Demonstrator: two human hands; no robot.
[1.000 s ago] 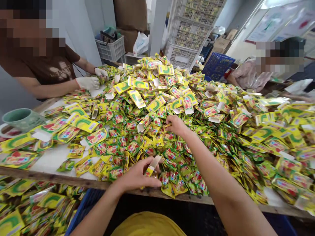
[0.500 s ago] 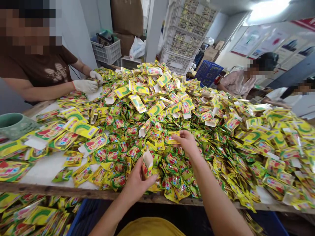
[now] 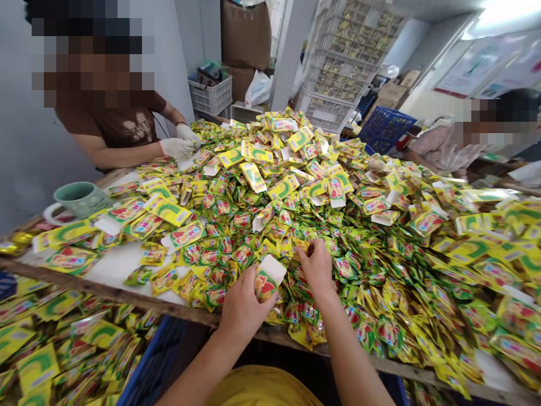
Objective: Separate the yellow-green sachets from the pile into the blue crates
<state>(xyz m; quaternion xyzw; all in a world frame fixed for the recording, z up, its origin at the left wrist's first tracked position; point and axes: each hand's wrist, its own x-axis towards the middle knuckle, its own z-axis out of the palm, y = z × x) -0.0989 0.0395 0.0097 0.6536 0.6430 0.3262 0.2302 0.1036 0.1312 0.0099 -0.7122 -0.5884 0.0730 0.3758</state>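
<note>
My left hand [image 3: 245, 296] is closed around a small printed carton [image 3: 267, 285], its white end flap standing up and a red fruit picture facing me. Just to the right, my right hand [image 3: 315, 268] reaches into the heap with thumb and fingers pinched at a yellow sachet [image 3: 300, 246], which the fingers partly cover. Around both hands lie many loose green and yellow sachets [image 3: 243, 255]. Flat yellow cartons [image 3: 253, 176], several with flaps up, are scattered over the top of the heap.
A green mug [image 3: 80, 197] stands at the table's left. Across the table, a co-worker's gloved hands [image 3: 180, 146] handle small items. Below the wooden edge [image 3: 169, 307], a blue crate [image 3: 146, 361] adjoins more cartons. Stacked white crates [image 3: 333, 73] rise behind; another person sits at the right.
The view has swung left, so the scene sits farther right. My left hand has turned the carton, bringing its printed face and flap into view. My right hand's fingers have drawn closer together at the heap.
</note>
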